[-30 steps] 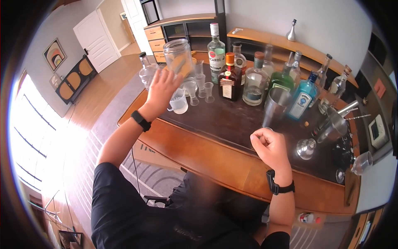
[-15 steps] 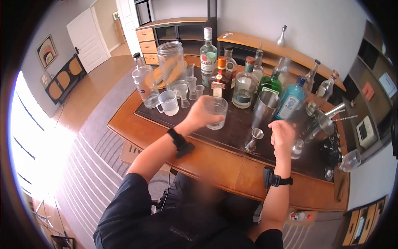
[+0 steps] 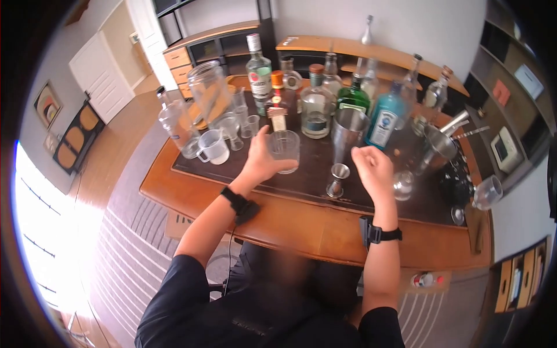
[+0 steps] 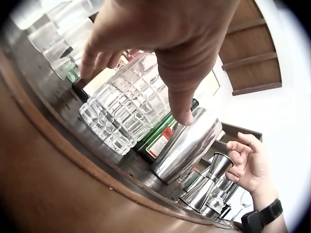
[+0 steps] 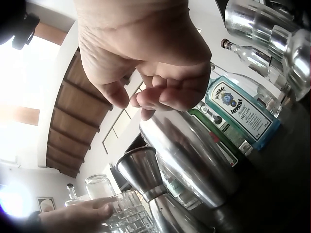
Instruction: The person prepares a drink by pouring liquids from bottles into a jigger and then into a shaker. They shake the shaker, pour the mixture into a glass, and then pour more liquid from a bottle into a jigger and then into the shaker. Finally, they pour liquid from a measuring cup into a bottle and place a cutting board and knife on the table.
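A clear cut-glass mixing glass [image 3: 285, 149] stands on the dark desk top. My left hand [image 3: 259, 161] is spread beside it, the thumb across its near side and the fingers at its left; in the left wrist view the thumb and fingers stand loosely apart around the glass [image 4: 126, 107]. A steel jigger [image 3: 336, 181] stands upright to the right, before a tall metal shaker tin [image 3: 348, 139]. My right hand [image 3: 374, 172] hovers right of the jigger, its fingers loosely curled and holding nothing. In the right wrist view it is above the jigger [image 5: 146, 177] and the tin [image 5: 184, 155].
Several bottles line the back, including a blue Bombay Sapphire bottle [image 3: 384, 120] and a green bottle [image 3: 353, 100]. At left are a plastic measuring cup [image 3: 214, 149], a large glass jar [image 3: 208, 87] and small cups. A wine glass [image 3: 487, 192] lies at the right edge.
My left hand came from the measuring cup side to the mixing glass, gripped it, and now has loosened around it. The right hand's fingers have uncurled somewhat. The head view has turned slightly right.
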`<state>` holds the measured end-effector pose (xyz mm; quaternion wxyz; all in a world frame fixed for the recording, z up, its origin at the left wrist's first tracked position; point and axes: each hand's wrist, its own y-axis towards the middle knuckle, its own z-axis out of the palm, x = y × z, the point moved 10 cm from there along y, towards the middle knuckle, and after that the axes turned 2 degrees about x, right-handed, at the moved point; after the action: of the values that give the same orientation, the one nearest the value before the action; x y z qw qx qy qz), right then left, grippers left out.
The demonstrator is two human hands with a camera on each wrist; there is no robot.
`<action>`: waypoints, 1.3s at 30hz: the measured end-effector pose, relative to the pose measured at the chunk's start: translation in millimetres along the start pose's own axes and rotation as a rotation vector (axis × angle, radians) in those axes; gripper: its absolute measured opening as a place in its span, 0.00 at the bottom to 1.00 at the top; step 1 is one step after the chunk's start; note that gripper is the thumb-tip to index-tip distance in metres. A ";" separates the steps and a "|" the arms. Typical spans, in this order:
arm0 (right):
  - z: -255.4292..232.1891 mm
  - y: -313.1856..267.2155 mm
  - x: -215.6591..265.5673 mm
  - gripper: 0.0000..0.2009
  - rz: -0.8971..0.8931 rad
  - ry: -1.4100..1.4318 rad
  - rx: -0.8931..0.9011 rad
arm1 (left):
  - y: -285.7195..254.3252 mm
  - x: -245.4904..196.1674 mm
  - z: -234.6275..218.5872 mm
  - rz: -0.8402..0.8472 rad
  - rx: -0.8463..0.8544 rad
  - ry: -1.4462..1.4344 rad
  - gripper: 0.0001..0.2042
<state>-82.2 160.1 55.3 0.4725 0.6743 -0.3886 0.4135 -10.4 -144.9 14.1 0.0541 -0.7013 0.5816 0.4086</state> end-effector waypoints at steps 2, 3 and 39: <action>1.3 -2.9 8.0 0.15 0.018 -0.058 0.022 | -2.0 -1.3 -0.2 -0.027 0.019 -0.078 0.62; 3.6 -1.6 3.3 0.19 0.036 -0.137 0.064 | -3.9 -2.7 3.7 -0.071 0.046 -0.066 0.61; 27.7 -8.5 1.1 0.20 0.031 -0.140 0.248 | -34.1 -120.9 69.2 0.193 0.567 -0.430 0.30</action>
<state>-68.8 135.6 47.8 0.3508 0.7487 -0.3769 0.4175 -15.1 -2.6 31.7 0.3285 -0.4985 0.7106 0.3723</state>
